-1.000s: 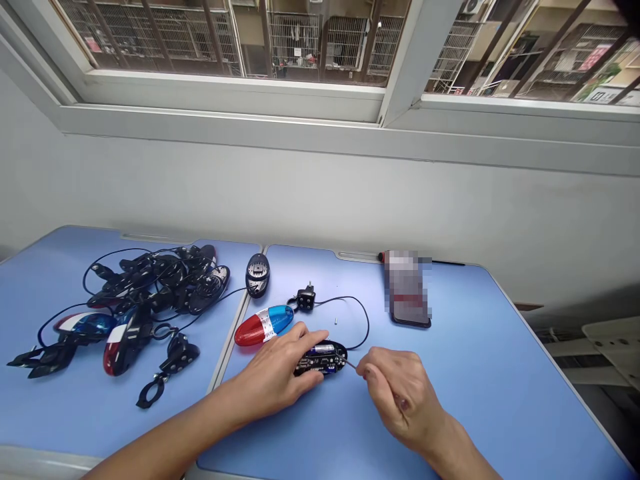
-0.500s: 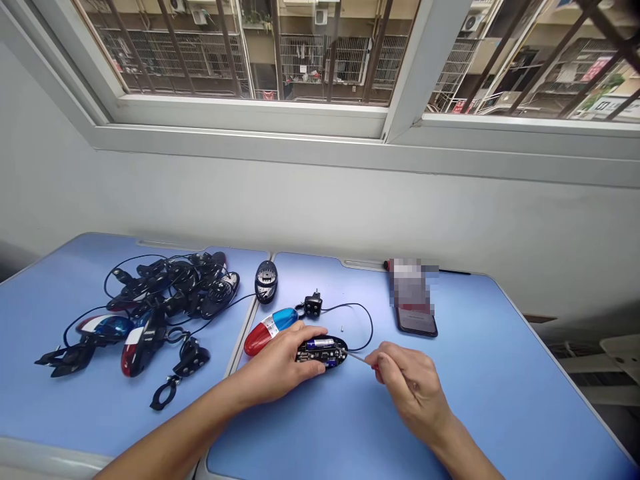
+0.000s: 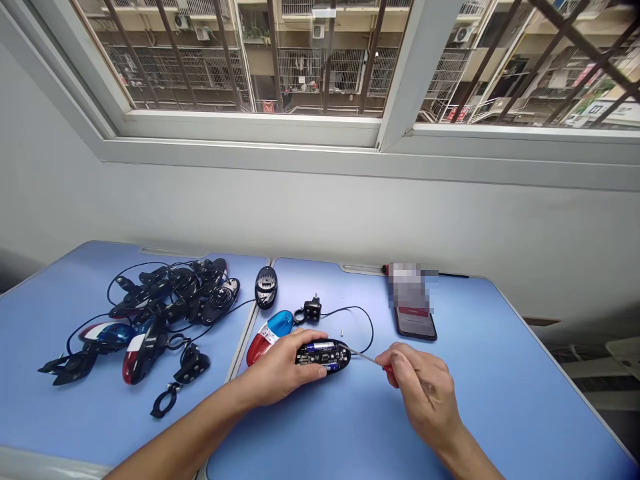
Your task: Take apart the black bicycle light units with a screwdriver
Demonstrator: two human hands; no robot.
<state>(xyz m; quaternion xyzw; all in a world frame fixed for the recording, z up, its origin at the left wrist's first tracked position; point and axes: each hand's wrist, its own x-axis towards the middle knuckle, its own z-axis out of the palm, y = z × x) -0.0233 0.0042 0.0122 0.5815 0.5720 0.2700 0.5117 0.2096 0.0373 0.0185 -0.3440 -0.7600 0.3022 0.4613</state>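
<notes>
My left hand grips an opened black oval bicycle-horn base between thumb and fingers. Blue batteries and a circuit board show inside it. My right hand is closed around the red handle of a screwdriver, whose thin metal shaft reaches to the base's right end. Whether the tip touches a screw is too small to tell. Just behind my left hand lies a red, white and blue cover. A small screw sits on the table behind the base, near a black switch box with a cable.
On the left lies a tangled pile of similar horns with cables and clamps. A black oval cover rests by the seam between the tables. At the back right, a phone lies beside a thin black rod. A wall and window stand behind.
My right hand and the screwdriver have shifted slightly right. The base has moved a little right in my left hand's grip, and the red, white and blue cover has turned slightly.
</notes>
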